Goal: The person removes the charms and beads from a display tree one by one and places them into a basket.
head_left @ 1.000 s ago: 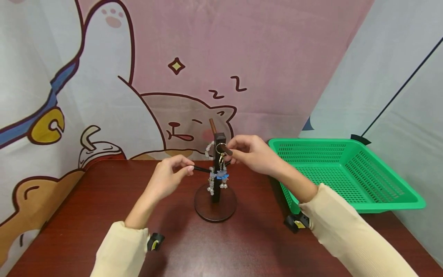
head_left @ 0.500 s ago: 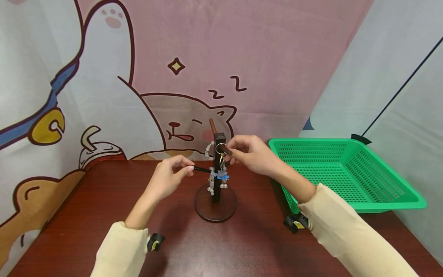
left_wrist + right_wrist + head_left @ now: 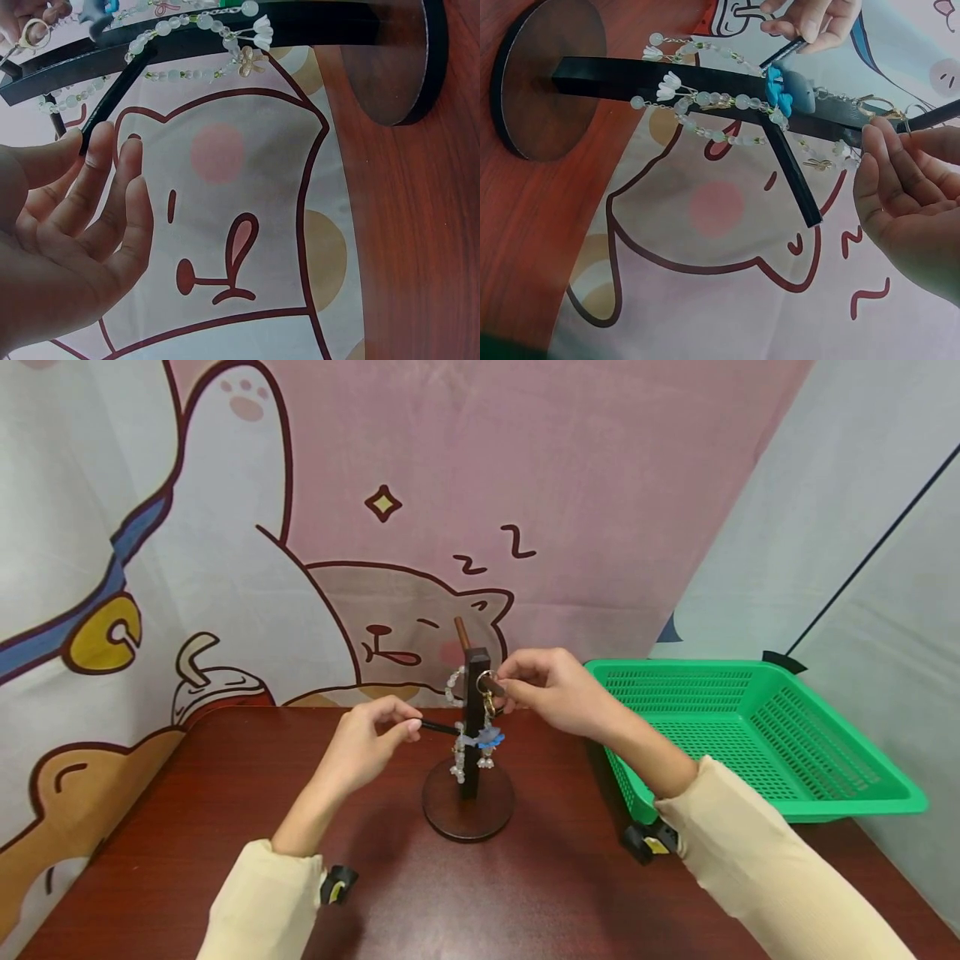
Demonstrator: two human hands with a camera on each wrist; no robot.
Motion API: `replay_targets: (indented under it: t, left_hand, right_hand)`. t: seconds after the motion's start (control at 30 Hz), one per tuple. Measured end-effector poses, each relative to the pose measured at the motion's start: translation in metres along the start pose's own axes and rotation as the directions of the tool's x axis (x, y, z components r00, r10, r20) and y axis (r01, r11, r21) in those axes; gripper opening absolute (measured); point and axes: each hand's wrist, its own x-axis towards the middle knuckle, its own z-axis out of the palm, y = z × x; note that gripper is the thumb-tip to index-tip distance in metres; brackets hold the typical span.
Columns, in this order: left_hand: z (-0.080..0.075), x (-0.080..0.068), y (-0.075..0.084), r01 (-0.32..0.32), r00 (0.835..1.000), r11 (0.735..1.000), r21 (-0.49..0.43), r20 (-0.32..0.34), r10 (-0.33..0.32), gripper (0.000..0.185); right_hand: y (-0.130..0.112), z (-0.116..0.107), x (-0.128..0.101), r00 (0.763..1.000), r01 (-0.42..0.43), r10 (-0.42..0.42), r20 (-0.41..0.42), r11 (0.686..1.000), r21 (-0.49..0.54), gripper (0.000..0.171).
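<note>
One dark stand point(image 3: 471, 781) with four pegs stands on one brown table point(image 3: 262, 814). The left hand point(image 3: 366, 742) pinches one low black peg point(image 3: 438, 725). The right hand point(image 3: 557, 695) pinches one blue keychain point(image 3: 491, 739) by its ring point(image 3: 479, 684), which is around one top peg. Three bead strings point(image 3: 742, 102) hang on the stand too. One green basket point(image 3: 840, 809) sits near the right arm.
</note>
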Motion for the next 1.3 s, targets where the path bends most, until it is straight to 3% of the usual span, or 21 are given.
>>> replay_targets:
  t: [1.3]
  left_hand:
    - [-0.001,0.0,0.0,0.004,1.0,1.0,-0.011,0.008,-0.004,0.006]
  right_hand:
    - [-0.026,-0.016,-0.027,0.995,0.083,-0.082,0.057,0.996,-0.016,0.009]
